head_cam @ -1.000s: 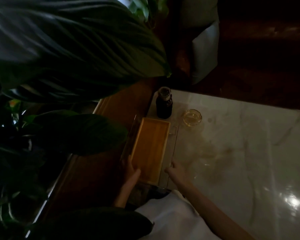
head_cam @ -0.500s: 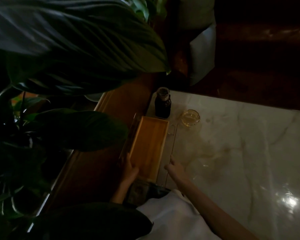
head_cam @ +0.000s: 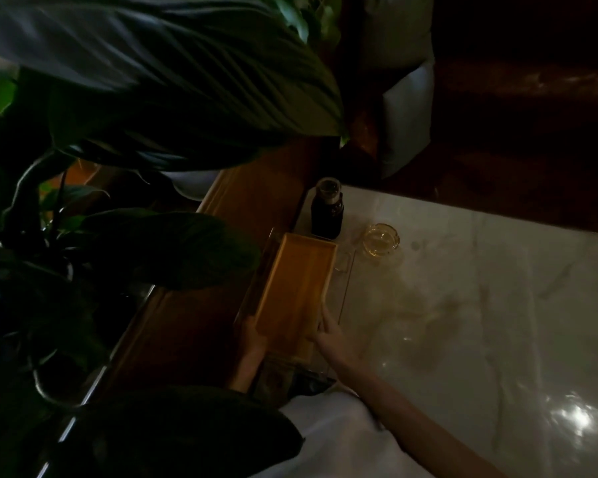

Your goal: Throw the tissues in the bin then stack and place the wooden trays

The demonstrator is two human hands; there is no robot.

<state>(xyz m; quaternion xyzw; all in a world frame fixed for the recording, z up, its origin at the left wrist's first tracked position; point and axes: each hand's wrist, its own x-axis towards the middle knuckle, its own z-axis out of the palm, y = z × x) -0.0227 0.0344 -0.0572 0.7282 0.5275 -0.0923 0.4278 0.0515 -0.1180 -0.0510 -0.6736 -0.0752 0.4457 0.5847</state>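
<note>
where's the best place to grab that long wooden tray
Grip the long rectangular wooden tray by its two long raised rims at the near end, one hand per side, from the near edge. The dark bottle crowds its far end.

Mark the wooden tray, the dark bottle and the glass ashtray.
wooden tray point(head_cam: 296, 288), head view, inner floor
dark bottle point(head_cam: 327, 215), head view, body below the cap
glass ashtray point(head_cam: 380, 242), head view, centre of bowl

dim room; marble table point(head_cam: 480, 322) with light glare near right; big dark plant leaves point(head_cam: 159, 84) left; wood ledge point(head_cam: 256, 198) beside table; dark floor point(head_cam: 532, 139) behind
</note>
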